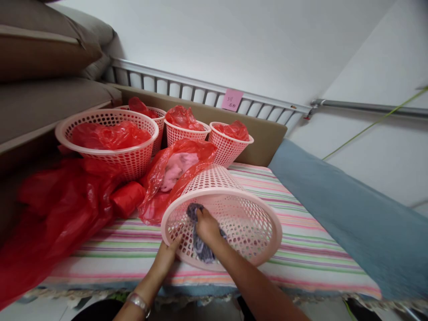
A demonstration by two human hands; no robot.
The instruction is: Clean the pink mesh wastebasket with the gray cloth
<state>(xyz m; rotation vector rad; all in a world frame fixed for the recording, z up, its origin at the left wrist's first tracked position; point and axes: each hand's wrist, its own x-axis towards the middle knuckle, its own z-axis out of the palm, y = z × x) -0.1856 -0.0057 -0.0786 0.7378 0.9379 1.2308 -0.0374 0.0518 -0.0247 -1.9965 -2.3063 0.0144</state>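
Observation:
A pink perforated plastic basket (pixel 247 214) lies tipped on its side, its mouth facing me. My left hand (pixel 170 252) grips the basket's lower left rim, thumb on the inside and the other fingers hidden behind it. Inside the mouth, my right hand (pixel 207 226) is closed on a grey-purple cloth (pixel 202 247), pressed near the basket's inner wall. Part of the cloth hangs below the hand. Just behind and to the left lies an open red plastic bag (pixel 155 196) with a pink and white cloth (pixel 179 167) in it.
Several pink baskets (pixel 107 151) with red bags stand at the back. A red bag roll (pixel 127 199) and loose red plastic (pixel 67 205) lie left on the striped cloth (pixel 301 240). Behind are a radiator (pixel 160 84) and pink note (pixel 232 100); grey-brown cushions (pixel 43 102) rise left.

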